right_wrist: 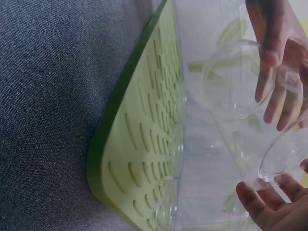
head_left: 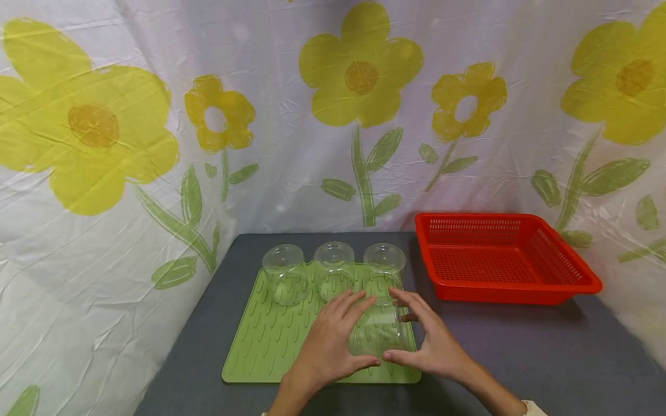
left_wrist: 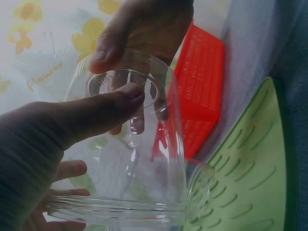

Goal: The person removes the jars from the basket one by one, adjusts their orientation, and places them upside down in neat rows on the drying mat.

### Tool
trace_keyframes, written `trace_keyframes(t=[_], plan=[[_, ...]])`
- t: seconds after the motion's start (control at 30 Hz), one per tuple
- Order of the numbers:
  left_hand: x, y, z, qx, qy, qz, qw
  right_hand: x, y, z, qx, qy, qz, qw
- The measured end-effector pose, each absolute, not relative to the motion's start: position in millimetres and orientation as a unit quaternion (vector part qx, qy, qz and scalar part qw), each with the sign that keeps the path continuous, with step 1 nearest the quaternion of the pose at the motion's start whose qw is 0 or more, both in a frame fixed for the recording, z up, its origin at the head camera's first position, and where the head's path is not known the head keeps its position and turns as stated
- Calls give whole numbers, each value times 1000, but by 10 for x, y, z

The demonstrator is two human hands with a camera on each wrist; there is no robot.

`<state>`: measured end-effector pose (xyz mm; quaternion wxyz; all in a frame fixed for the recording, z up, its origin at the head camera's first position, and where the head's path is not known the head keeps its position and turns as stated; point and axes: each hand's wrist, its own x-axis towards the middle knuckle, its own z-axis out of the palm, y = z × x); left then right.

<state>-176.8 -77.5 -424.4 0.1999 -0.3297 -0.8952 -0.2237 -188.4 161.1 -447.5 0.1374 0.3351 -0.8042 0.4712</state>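
A clear plastic jar (head_left: 377,330) is held between both hands above a green ridged mat (head_left: 260,349). My left hand (head_left: 329,341) is around its left side, fingers over the far side and thumb toward me. At the right end, my right hand (head_left: 432,338) grips it with fingers and thumb spread apart. The left wrist view shows ringed ridges at one end of the jar (left_wrist: 144,178) and a round recessed base at the other. Three more clear jars, a left one (head_left: 286,274), a middle one (head_left: 334,271) and a right one (head_left: 384,268), stand along the mat's far side.
A red perforated plastic basket (head_left: 510,292) stands at the back right of the grey tabletop (head_left: 192,352). Behind the table and at its sides hangs a white curtain (head_left: 281,144) printed with yellow flowers.
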Motion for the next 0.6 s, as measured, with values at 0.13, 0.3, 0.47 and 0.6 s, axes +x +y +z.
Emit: trace_keyframes(t=[0.13, 0.3, 0.47, 0.6], plan=[[-1778, -781, -4275, -335, -888, -225, 219, -1881, 1609, -4464, 335, -808, 465, 138], [-1794, -796, -4298, -341, -880, -234, 233, -1897, 1621, -4447, 352, -806, 454, 145], [-1788, -823, -4298, -332, -878, -260, 227, -1913, 1633, -4429, 358, -798, 464, 140], [-1778, -844, -4302, -318, -878, -288, 214, -1917, 1632, -4426, 352, -790, 484, 133]])
